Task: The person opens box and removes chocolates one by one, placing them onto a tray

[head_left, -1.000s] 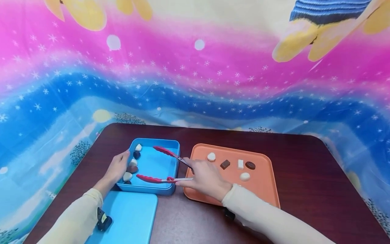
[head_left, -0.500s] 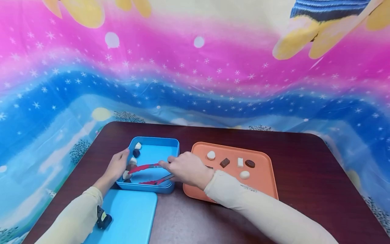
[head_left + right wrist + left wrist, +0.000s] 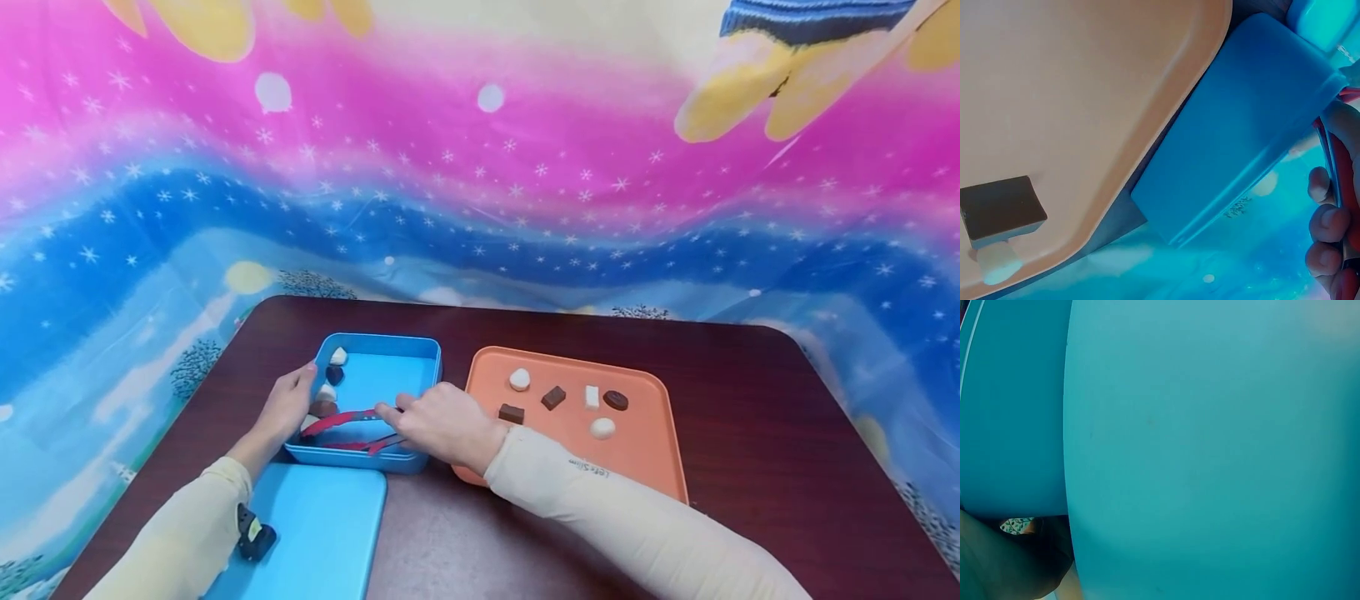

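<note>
My right hand (image 3: pixel 450 427) holds a pair of red-tipped tongs (image 3: pixel 341 419) over the open blue box (image 3: pixel 438 375). The tongs' tips lie low in the box's front left corner, among the pieces there. Whether they pinch one is hidden. Along the box's left wall runs a row of chocolate-like pieces, among them a white piece (image 3: pixel 338 356) and a dark piece (image 3: pixel 335 375). At that wall my left hand (image 3: pixel 285 407) grips the box's side. In the right wrist view, curled fingers (image 3: pixel 1329 222) wrap the tongs' handle.
An orange tray (image 3: pixel 637 467) to the right bears several pieces, including a brown block (image 3: pixel 553 397), a white bar (image 3: pixel 592 397) and a dark oval (image 3: pixel 616 400). A flat blue lid (image 3: pixel 322 533) lies before the box. A printed cloth (image 3: pixel 480 183) hangs behind the dark table (image 3: pixel 735 400).
My right hand has moved left and a little toward me, bringing the tongs' tips down into the front left corner. The tongs' arms have drawn closer together. My left hand stays put.
</note>
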`<action>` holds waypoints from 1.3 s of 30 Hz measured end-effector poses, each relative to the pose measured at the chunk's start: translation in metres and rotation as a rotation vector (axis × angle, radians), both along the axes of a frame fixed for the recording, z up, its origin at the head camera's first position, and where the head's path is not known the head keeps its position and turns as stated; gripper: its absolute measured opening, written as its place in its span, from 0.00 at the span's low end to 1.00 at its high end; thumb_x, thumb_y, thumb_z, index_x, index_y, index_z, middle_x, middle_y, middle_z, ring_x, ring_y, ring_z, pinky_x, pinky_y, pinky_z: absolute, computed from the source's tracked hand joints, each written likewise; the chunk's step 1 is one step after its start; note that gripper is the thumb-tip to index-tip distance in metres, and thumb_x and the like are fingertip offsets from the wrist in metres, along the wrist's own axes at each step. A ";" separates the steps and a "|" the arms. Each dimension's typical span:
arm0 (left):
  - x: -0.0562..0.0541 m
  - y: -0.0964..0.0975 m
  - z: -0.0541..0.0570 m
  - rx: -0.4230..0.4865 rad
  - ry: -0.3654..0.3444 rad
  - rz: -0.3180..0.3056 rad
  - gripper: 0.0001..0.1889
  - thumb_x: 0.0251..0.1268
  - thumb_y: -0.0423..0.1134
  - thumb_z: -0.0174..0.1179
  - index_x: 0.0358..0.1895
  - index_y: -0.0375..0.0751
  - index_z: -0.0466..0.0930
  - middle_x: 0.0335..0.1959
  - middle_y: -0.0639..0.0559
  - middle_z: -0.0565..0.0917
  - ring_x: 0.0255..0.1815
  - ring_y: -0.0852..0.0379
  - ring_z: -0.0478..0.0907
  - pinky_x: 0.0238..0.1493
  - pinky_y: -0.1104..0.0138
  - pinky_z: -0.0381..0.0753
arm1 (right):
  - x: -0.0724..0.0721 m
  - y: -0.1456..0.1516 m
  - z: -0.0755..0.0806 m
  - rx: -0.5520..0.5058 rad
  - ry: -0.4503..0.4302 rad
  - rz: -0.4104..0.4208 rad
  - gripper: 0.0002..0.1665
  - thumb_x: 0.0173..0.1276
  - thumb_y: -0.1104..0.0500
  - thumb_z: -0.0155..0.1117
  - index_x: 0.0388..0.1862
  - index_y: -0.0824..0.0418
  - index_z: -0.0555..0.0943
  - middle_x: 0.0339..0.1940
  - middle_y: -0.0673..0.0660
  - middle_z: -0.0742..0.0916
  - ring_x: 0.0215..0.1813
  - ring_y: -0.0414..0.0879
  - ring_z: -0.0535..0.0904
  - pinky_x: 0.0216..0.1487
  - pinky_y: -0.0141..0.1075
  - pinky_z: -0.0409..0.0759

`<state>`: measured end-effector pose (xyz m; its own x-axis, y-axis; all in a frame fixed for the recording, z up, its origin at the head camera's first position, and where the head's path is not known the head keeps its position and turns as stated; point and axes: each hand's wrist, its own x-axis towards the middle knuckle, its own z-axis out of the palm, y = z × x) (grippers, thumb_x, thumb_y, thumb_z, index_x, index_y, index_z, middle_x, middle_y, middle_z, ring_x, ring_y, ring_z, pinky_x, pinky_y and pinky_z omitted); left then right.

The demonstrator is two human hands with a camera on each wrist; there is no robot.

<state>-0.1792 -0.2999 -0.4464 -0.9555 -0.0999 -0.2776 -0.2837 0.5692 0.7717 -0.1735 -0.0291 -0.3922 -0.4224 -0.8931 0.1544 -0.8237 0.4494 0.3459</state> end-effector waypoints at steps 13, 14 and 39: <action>0.003 0.000 0.001 -0.006 0.004 -0.002 0.39 0.82 0.62 0.23 0.82 0.37 0.44 0.63 0.28 0.77 0.66 0.32 0.74 0.71 0.28 0.61 | 0.002 0.003 -0.001 0.015 -0.036 -0.020 0.25 0.70 0.35 0.64 0.60 0.44 0.78 0.30 0.43 0.86 0.20 0.35 0.77 0.18 0.23 0.69; 0.003 0.000 0.001 -0.007 0.004 -0.002 0.39 0.82 0.62 0.24 0.82 0.38 0.45 0.62 0.28 0.78 0.66 0.32 0.75 0.71 0.28 0.61 | 0.002 0.004 0.000 0.014 -0.041 -0.023 0.26 0.70 0.35 0.63 0.60 0.44 0.78 0.30 0.43 0.86 0.21 0.35 0.78 0.19 0.23 0.70; 0.002 -0.001 0.002 -0.001 0.023 -0.012 0.38 0.82 0.62 0.24 0.80 0.36 0.51 0.44 0.34 0.86 0.53 0.41 0.81 0.63 0.33 0.73 | 0.006 0.011 -0.003 -0.083 -0.227 -0.108 0.26 0.71 0.36 0.63 0.60 0.46 0.82 0.30 0.46 0.89 0.21 0.36 0.77 0.16 0.23 0.66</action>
